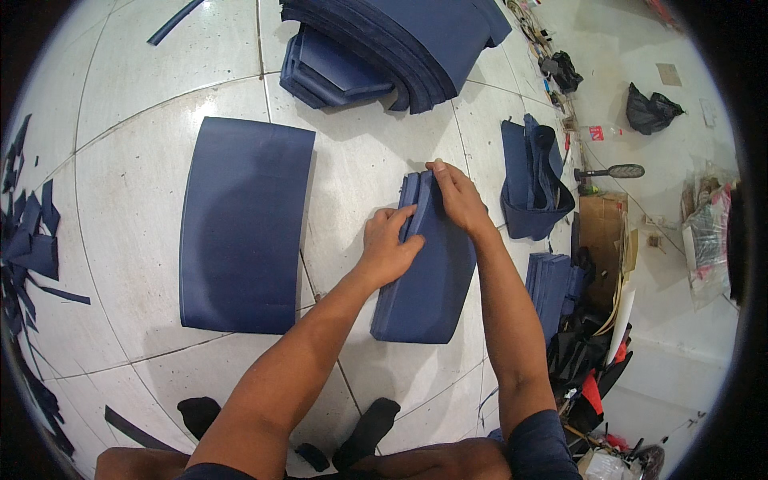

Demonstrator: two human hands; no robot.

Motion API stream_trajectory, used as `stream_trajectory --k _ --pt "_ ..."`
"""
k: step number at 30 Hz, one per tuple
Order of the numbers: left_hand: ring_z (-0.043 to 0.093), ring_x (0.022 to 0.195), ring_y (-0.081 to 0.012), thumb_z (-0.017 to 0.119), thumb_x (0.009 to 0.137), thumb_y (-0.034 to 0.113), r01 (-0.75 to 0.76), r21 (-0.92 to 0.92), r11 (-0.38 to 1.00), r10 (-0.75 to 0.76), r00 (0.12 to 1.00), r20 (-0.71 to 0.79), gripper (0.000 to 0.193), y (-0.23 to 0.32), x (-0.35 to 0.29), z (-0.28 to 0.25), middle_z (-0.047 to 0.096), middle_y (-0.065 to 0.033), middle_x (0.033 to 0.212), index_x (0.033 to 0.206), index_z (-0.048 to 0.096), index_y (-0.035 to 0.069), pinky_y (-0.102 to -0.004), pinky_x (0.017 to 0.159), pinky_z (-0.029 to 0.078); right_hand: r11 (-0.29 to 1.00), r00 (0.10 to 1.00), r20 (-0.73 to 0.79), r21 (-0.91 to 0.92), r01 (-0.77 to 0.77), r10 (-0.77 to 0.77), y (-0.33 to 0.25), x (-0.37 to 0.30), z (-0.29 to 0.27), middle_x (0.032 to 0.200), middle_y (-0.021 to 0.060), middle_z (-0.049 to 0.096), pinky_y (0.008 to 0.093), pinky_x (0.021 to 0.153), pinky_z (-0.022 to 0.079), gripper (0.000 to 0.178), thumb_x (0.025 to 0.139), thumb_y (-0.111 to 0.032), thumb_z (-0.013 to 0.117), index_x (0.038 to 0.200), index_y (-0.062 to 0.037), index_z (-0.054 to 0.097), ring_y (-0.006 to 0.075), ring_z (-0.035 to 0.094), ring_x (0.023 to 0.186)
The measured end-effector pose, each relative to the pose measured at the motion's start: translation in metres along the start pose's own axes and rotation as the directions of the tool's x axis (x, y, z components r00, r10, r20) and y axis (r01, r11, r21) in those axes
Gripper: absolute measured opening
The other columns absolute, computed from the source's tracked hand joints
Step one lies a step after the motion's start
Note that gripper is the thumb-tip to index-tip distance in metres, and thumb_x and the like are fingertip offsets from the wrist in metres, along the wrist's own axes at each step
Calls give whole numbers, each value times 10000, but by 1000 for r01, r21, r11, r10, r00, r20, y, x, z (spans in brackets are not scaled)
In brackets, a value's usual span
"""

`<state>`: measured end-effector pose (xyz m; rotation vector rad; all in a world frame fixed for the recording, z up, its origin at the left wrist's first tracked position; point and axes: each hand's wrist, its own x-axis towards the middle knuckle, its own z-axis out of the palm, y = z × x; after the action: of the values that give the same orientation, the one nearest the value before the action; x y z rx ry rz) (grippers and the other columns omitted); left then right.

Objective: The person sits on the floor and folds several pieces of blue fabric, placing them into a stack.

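Knees and black socks (368,432) at the bottom edge, forearms reaching out over the white tiled floor (144,88). Left hand (390,246) presses flat on the folded navy fabric piece (424,280), fingers curled at its fold. Right hand (458,196) pinches the top edge. A flat navy panel (244,224) lies left, well apart.

Small sewing or cutting workshop, work done on white tiled floor (144,168). Stacks of cut navy fabric panels (400,40) piled at top, single flat panel (244,224) laid out, folded navy pieces (532,176) at right. Offcut scraps (28,240) strewn along left edge. Cardboard box (602,232), black bags (652,108), loose clutter along right side.
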<state>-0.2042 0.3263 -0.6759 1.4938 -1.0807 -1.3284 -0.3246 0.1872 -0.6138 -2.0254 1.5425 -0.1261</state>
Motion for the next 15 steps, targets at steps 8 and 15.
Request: stream_trajectory --k 8,15 --pt "410 1282 -374 701 827 306 -16 -128 992 19 1000 22 624 -4 2 -4 485 -217 1312 1396 545 103 -458 1126 312 997 1000 -17 74 17 -15 2 1 5 1243 218 659 374 1036 430 592 1047 -495 386 1253 -8 652 329 605 1198" --pt "389 1325 -368 706 831 297 26 -166 986 -16 998 58 626 -1 2 -7 459 -212 1358 1404 536 111 -446 1138 320 992 999 -10 118 -36 37 -1 -1 4 1278 189 645 360 1086 375 620 1056 -513 369 1267 0 644 281 562 1243"
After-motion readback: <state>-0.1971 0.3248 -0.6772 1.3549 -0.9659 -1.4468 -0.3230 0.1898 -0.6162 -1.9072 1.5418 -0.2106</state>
